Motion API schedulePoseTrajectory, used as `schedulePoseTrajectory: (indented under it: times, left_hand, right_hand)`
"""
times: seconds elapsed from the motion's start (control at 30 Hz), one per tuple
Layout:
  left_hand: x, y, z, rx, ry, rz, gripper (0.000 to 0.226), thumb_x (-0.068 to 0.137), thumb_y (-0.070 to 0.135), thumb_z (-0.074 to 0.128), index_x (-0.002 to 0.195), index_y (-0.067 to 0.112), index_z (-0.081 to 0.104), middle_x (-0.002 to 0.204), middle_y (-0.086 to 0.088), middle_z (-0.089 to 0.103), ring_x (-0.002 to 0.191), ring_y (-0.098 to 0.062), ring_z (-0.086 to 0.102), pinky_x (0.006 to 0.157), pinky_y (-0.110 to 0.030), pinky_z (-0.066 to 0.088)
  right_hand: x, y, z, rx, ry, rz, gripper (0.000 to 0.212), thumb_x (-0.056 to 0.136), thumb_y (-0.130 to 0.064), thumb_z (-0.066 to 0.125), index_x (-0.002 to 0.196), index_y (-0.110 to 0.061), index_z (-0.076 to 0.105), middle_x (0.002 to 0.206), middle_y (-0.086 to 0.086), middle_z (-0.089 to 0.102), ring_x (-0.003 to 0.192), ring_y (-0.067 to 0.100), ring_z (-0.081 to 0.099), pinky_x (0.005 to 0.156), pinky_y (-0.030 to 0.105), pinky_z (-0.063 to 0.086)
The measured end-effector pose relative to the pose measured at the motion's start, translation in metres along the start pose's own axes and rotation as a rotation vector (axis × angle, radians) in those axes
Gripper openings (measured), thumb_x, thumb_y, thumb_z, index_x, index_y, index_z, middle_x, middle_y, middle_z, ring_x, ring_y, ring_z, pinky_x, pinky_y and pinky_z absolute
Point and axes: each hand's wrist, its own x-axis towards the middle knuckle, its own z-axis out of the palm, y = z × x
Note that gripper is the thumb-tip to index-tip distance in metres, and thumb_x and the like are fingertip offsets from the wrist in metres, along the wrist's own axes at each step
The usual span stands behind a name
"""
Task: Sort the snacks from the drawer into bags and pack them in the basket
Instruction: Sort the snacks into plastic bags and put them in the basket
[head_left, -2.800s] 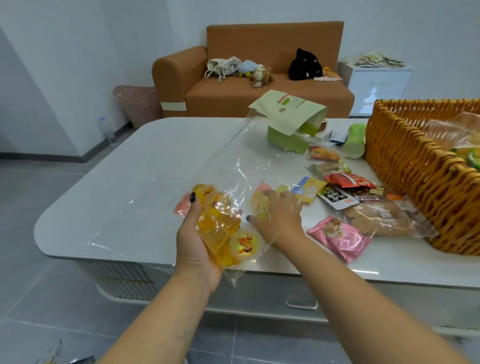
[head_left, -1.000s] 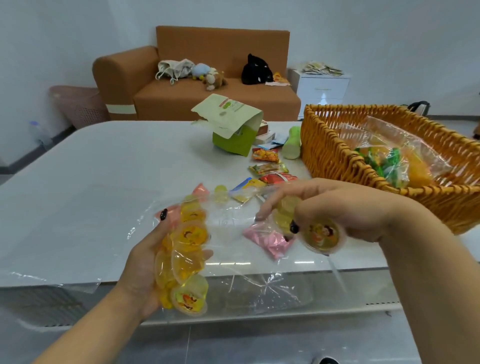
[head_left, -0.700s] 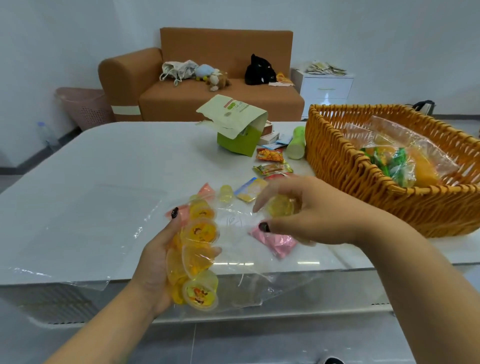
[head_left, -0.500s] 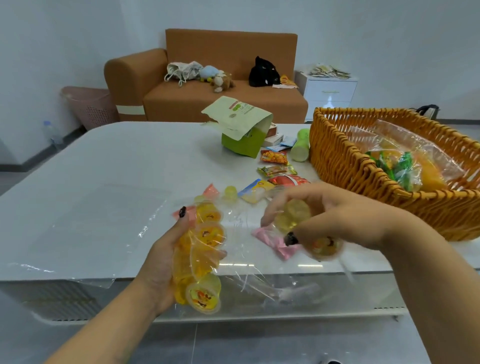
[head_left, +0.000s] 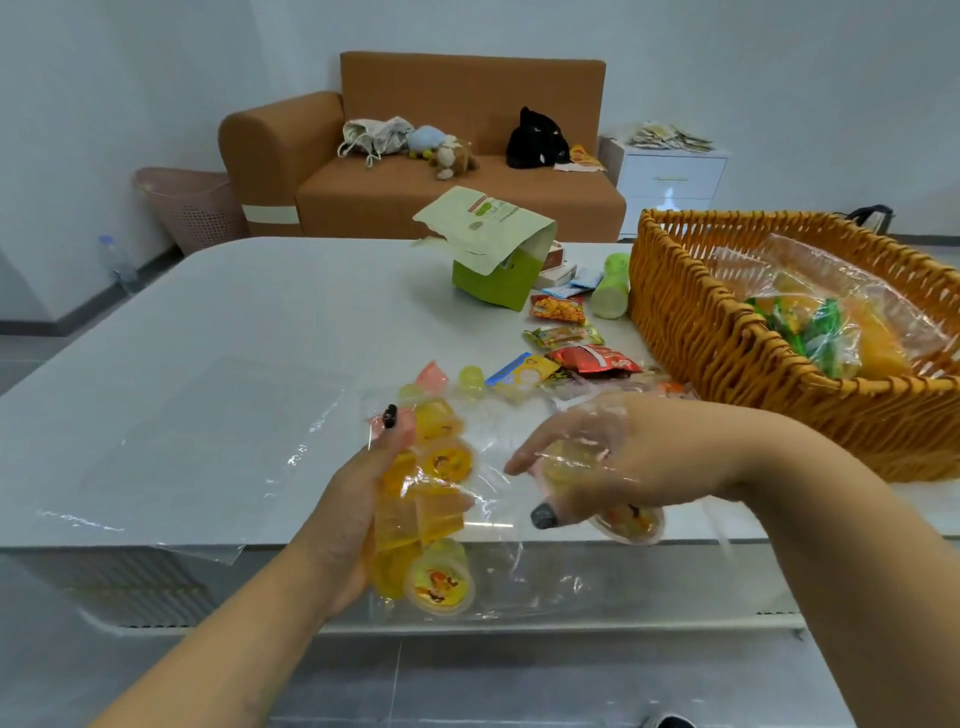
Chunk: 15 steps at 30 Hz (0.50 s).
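Note:
My left hand (head_left: 358, 499) grips a bunch of yellow jelly cups (head_left: 428, 499) through a clear plastic bag (head_left: 498, 467) at the table's front edge. My right hand (head_left: 613, 457) is inside the bag's film, fingers curled around two more jelly cups (head_left: 631, 519). Loose snack packets (head_left: 592, 358) and small jelly cups (head_left: 470, 376) lie on the white table (head_left: 234, 338) behind my hands. The wicker basket (head_left: 727, 338) stands at the right and holds a filled clear bag (head_left: 821, 327) of green and orange snacks.
A green box with an open paper flap (head_left: 493, 249) and a pale green bottle (head_left: 610, 291) sit at the table's far middle. Another clear plastic sheet (head_left: 171, 441) lies flat at the left. Beyond are an orange sofa (head_left: 441, 171), a pink bin and a white drawer unit.
My right hand has gone deeper into the clear bag with its jelly cups, so film now covers its fingers. My left hand keeps its grip on the bagged cups.

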Motion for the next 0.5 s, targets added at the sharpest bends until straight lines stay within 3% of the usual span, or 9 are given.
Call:
schedulePoseTrajectory:
  times: [0.13, 0.23, 0.3, 0.4, 0.5]
  left_hand:
    - [0.002, -0.009, 0.005, 0.034, -0.02, -0.033, 0.057, 0.089, 0.058, 0.05, 0.13, 0.02, 0.061, 0.12, -0.013, 0.069, 0.104, -0.032, 0.069, 0.08, -0.042, 0.059]
    - [0.003, -0.012, 0.003, -0.003, -0.027, -0.042, 0.061, 0.087, 0.059, 0.058, 0.135, 0.022, 0.056, 0.127, -0.013, 0.065, 0.115, -0.035, 0.063, 0.09, -0.048, 0.054]
    - [0.003, -0.013, 0.004, -0.046, -0.026, -0.042, 0.06, 0.085, 0.055, 0.06, 0.134, 0.02, 0.058, 0.125, -0.014, 0.066, 0.112, -0.034, 0.065, 0.082, -0.043, 0.058]
    - [0.003, -0.014, 0.004, -0.1, -0.05, -0.025, 0.057, 0.084, 0.054, 0.057, 0.128, 0.019, 0.063, 0.118, -0.015, 0.069, 0.097, -0.031, 0.071, 0.068, -0.036, 0.058]
    - [0.001, -0.015, 0.003, -0.135, -0.095, -0.016, 0.072, 0.074, 0.064, 0.069, 0.129, 0.018, 0.063, 0.118, -0.017, 0.068, 0.091, -0.033, 0.07, 0.069, -0.04, 0.056]
  right_hand:
    - [0.013, 0.002, 0.017, 0.271, 0.01, -0.051, 0.04, 0.078, -0.039, 0.072, 0.116, -0.031, 0.063, 0.104, 0.005, 0.072, 0.105, 0.031, 0.064, 0.096, 0.054, 0.049]
    - [0.018, 0.008, 0.022, 0.346, 0.078, -0.031, 0.033, 0.083, -0.038, 0.071, 0.113, -0.028, 0.062, 0.106, 0.006, 0.071, 0.107, 0.038, 0.062, 0.077, 0.039, 0.048]
    - [0.023, 0.012, 0.022, 0.398, 0.107, -0.008, 0.026, 0.088, -0.033, 0.067, 0.112, -0.024, 0.062, 0.103, 0.007, 0.071, 0.105, 0.041, 0.063, 0.074, 0.041, 0.045]
    - [0.025, 0.01, 0.021, 0.447, 0.058, -0.032, 0.027, 0.088, -0.029, 0.068, 0.114, -0.024, 0.063, 0.104, 0.009, 0.071, 0.102, 0.038, 0.065, 0.088, 0.054, 0.05]
    - [0.022, 0.005, 0.02, 0.404, -0.052, -0.054, 0.039, 0.081, -0.033, 0.068, 0.118, -0.02, 0.064, 0.108, 0.005, 0.071, 0.099, 0.022, 0.067, 0.086, 0.045, 0.056]
